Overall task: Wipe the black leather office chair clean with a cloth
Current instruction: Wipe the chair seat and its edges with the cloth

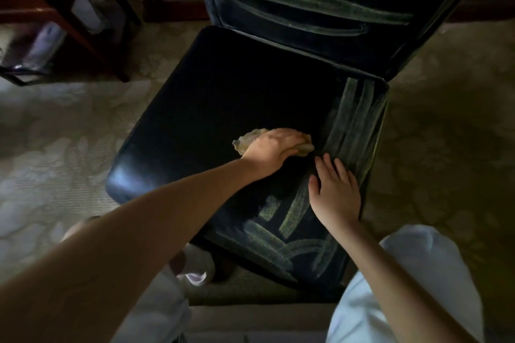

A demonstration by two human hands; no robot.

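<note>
The black leather chair fills the middle of the head view, its seat [223, 103] dark and its backrest [320, 0] rising at the top. Pale dusty streaks cross the backrest and the seat's right and front parts. My left hand [271, 152] presses a crumpled beige cloth [246, 142] onto the seat's middle; the cloth pokes out on both sides of the hand. My right hand [335, 192] lies flat on the streaked right part of the seat, fingers spread and holding nothing.
Patterned beige carpet [55, 153] surrounds the chair. Dark red wooden furniture legs [92, 36] stand at the upper left, with a pale object beneath them. My knees in light trousers [418, 273] are at the seat's front edge.
</note>
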